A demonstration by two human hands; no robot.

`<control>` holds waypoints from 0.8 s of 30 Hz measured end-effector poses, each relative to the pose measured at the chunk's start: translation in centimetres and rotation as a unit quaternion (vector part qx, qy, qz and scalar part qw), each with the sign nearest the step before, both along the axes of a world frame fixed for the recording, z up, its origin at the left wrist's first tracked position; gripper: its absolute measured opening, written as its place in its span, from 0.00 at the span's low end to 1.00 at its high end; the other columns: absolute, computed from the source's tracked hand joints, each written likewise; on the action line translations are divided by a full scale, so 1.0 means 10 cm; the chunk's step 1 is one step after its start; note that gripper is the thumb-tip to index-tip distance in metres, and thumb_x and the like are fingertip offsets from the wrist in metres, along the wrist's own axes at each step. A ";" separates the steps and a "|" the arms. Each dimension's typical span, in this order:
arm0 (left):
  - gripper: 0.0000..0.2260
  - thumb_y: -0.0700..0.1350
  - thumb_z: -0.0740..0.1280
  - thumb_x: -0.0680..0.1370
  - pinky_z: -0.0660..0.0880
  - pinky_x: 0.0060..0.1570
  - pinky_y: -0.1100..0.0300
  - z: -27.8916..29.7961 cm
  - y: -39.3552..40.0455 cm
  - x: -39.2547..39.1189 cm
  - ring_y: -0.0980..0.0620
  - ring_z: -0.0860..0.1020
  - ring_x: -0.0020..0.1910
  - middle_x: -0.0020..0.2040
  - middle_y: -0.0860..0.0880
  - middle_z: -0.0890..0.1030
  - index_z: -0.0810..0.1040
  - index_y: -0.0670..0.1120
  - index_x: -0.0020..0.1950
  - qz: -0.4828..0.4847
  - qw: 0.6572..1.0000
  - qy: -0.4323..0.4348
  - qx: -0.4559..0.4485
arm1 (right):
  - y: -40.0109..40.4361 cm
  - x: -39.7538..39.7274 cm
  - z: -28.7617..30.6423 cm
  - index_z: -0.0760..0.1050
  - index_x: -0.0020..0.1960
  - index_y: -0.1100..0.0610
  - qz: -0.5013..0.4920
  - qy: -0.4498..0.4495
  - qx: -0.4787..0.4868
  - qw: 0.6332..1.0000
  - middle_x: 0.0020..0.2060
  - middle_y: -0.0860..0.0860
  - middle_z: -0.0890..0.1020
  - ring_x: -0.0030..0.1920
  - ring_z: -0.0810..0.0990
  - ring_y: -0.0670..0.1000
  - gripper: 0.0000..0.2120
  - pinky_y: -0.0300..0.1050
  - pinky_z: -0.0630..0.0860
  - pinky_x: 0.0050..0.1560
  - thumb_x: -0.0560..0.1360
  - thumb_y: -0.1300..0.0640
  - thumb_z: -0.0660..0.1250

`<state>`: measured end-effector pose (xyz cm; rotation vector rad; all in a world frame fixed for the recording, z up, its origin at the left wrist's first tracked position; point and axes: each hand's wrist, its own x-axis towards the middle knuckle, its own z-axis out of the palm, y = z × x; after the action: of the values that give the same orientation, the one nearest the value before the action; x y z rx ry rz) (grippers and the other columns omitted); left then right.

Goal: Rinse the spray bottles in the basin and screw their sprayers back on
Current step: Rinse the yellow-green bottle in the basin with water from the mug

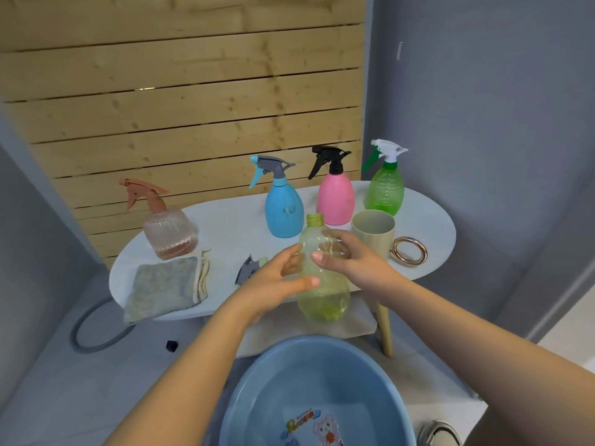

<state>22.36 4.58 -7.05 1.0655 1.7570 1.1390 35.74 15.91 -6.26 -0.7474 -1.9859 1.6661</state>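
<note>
Uncapped yellow-green bottle [323, 284], some liquid at bottom, held above basin [257, 397]: my right hand [349, 257] grips its shoulder; left hand [277, 280], fingers relaxed, touches its side.

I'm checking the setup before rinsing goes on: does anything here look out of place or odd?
One small thing: a black cap-like piece lies on the floor left of the basin, away from the table. The yellow-green bottle in both hands lacks its sprayer, which lies on the table.

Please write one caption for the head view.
Both hands hold an uncapped yellow-green bottle above the blue basin.
</note>
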 end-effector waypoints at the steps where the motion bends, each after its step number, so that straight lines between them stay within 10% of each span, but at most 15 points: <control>1: 0.37 0.49 0.75 0.69 0.68 0.66 0.57 0.01 0.02 0.06 0.58 0.68 0.68 0.67 0.55 0.70 0.60 0.56 0.73 0.001 1.000 -0.010 0.007 | 0.00 0.02 0.00 0.67 0.68 0.50 0.013 0.008 -0.011 1.000 0.57 0.45 0.77 0.58 0.76 0.43 0.26 0.36 0.71 0.57 0.72 0.52 0.71; 8: 0.36 0.50 0.77 0.67 0.73 0.58 0.60 -0.05 0.24 0.25 0.56 0.75 0.59 0.61 0.52 0.76 0.62 0.55 0.71 0.079 0.996 0.004 0.041 | 0.10 0.16 0.01 0.73 0.64 0.51 -0.026 -0.047 0.105 0.993 0.55 0.44 0.80 0.56 0.77 0.43 0.18 0.34 0.70 0.55 0.77 0.46 0.63; 14: 0.36 0.51 0.75 0.69 0.69 0.49 0.65 -0.06 0.40 0.30 0.54 0.74 0.58 0.62 0.50 0.74 0.61 0.51 0.72 0.139 0.989 0.006 0.049 | 0.47 0.42 -0.17 0.75 0.61 0.59 -0.238 -0.175 0.356 0.887 0.54 0.57 0.76 0.57 0.70 0.58 0.15 0.47 0.67 0.56 0.75 0.57 0.65; 20: 0.39 0.54 0.76 0.67 0.73 0.57 0.57 -0.13 0.54 0.33 0.50 0.75 0.60 0.64 0.48 0.75 0.61 0.52 0.73 0.135 0.991 -0.005 0.023 | 0.78 0.56 -0.27 0.68 0.68 0.56 -0.238 -0.307 0.303 0.870 0.65 0.55 0.72 0.64 0.67 0.58 0.19 0.48 0.63 0.63 0.78 0.54 0.60; 24: 0.39 0.53 0.76 0.67 0.73 0.59 0.56 -0.13 0.55 0.37 0.50 0.75 0.60 0.63 0.48 0.75 0.62 0.52 0.73 0.125 0.992 -0.016 0.015 | 0.81 0.58 -0.26 0.75 0.57 0.58 -0.248 -0.252 0.211 0.911 0.53 0.57 0.80 0.51 0.75 0.58 0.11 0.45 0.70 0.46 0.77 0.58 0.59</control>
<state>26.05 10.11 -8.37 0.8571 1.8914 1.3295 41.56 24.05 -8.83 -1.4619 -2.1217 0.7579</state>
